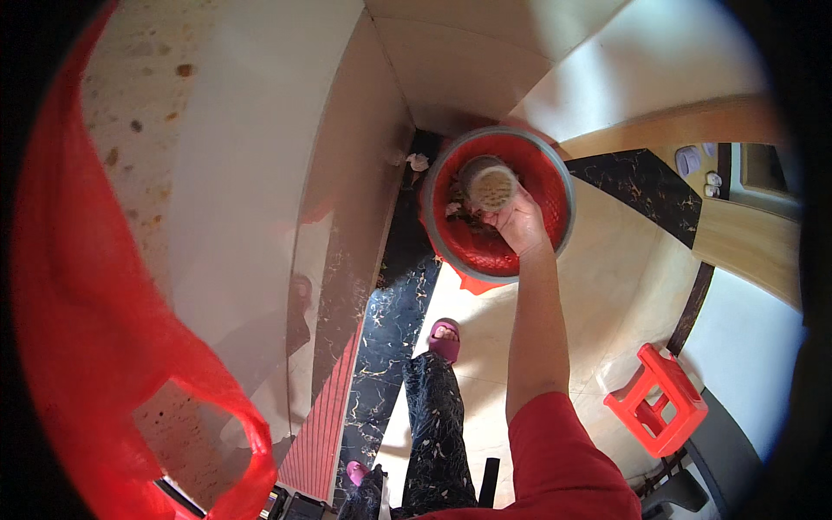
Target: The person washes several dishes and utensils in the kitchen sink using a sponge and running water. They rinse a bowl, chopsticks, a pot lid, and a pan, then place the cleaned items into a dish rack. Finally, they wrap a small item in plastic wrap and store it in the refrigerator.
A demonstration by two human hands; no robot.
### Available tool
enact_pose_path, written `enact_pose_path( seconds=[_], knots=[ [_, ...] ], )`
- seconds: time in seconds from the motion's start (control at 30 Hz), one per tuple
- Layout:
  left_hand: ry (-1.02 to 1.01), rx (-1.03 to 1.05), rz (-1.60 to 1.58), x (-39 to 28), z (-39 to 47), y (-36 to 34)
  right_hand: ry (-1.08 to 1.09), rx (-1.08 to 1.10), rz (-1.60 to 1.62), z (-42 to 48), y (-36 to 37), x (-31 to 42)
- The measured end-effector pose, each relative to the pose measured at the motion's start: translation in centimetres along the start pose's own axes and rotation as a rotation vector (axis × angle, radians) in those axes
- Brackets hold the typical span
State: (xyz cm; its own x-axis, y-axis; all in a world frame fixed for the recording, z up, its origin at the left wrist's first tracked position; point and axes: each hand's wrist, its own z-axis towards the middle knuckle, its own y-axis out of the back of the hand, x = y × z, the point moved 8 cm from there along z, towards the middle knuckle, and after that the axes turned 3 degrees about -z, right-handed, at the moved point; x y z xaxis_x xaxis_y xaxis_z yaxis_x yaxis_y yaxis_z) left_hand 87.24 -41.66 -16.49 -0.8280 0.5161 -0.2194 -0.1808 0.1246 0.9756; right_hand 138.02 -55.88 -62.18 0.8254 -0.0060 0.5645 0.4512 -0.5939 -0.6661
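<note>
My right hand (520, 221) reaches out over a round trash bin (567, 162) with a grey rim. Its fingers are wrapped around a cup-like round container (494, 187), whose pale brown, textured round face points up at me. The picture does not settle whether that face is its base or its contents. A red plastic bag (543, 166) lines the bin and hangs out below the rim. Crumpled whitish scraps (453, 208) and dark refuse lie inside, partly hidden by the container and hand. My left hand is out of view.
A large red plastic bag (84, 292) hangs close by on the left, before a speckled countertop (156, 117). Crumpled tissue (418, 161) lies beside the bin on the black marbled floor border (390, 338). At right is a red plastic stool (676, 416); slippers (688, 160) lie beyond the doorway.
</note>
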Motion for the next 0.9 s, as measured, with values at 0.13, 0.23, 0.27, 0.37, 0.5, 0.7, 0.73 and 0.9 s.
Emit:
enact_pose_path(
  seconds=[0.13,0.23,0.27,0.37,0.5,0.7,0.73,0.9],
  knots=[
    [-0.056,-0.015,-0.035,-0.4,1.7,-0.5,-0.023,-0.461,-0.108,-0.1,6.2,-2.2],
    [-0.052,-0.024,-0.054,-0.3,1.5,-0.1,-0.076,-0.596,-0.115,-2.4,5.6,-3.3],
    [-0.037,-0.039,-0.056,-0.1,1.0,0.3,-0.08,-0.502,-0.062,-2.9,2.9,-3.2],
    [-0.009,-0.073,-0.089,1.0,0.1,1.2,-0.043,-0.282,0.127,-6.4,-2.9,-1.3],
    [-0.04,0.041,0.023,0.4,0.4,1.2,0.09,-0.275,0.14,-14.2,-10.2,4.1],
    [-0.142,-0.061,-0.219,0.8,0.6,2.6,0.253,-0.183,0.241,-26.0,-30.2,13.5],
    [-0.145,-0.057,-0.244,0.8,0.5,3.1,0.229,0.176,0.227,-26.3,-34.8,13.9],
    [-0.116,-0.025,-0.336,1.5,0.0,3.5,0.424,-0.191,-0.581,-28.2,-49.5,10.4]
  ],
)
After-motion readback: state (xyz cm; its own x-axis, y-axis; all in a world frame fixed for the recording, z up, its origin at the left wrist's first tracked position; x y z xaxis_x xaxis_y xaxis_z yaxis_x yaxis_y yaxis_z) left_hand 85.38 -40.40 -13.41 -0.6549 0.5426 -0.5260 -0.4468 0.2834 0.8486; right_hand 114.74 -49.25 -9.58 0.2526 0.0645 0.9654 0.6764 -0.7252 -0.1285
